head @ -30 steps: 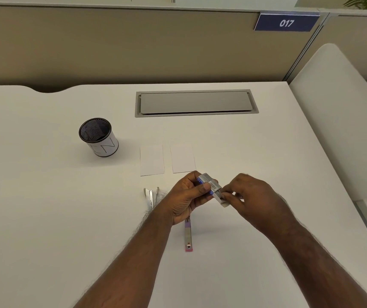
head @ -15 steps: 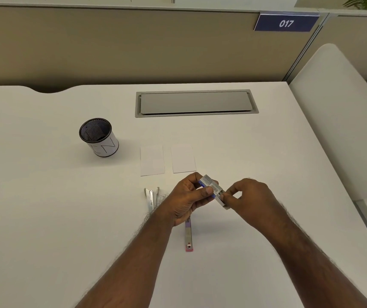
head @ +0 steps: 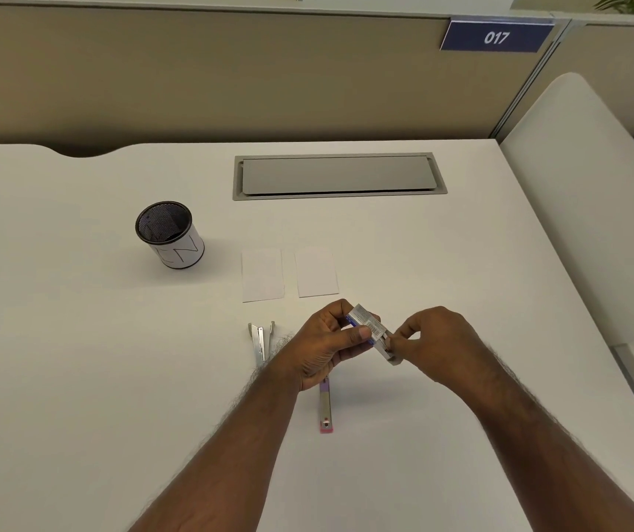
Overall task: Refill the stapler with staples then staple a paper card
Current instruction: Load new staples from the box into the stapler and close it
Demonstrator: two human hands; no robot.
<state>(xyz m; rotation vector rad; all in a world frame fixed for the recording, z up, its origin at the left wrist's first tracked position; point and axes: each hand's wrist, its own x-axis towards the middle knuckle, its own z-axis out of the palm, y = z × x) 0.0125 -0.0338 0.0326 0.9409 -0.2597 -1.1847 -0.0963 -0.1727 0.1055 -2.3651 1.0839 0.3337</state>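
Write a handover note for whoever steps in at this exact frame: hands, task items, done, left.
Left hand grips the staple box above the desk; right hand pinches its inner tray, partly slid out.
Stapler lies opened flat below the hands.
Two paper cards lie side by side further back, unstapled.
Done: stapler opened, box partly open.
Left: take staples, load, close, staple a card.

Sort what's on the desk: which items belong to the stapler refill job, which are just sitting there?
Job:
small silver-and-blue staple box, gripped by left hand, right hand pinching its open end
opened pink-and-purple stapler on the desk
two white paper cards

Lying about:
black mesh pen cup with white band
grey metal cable flap
blue 017 sign
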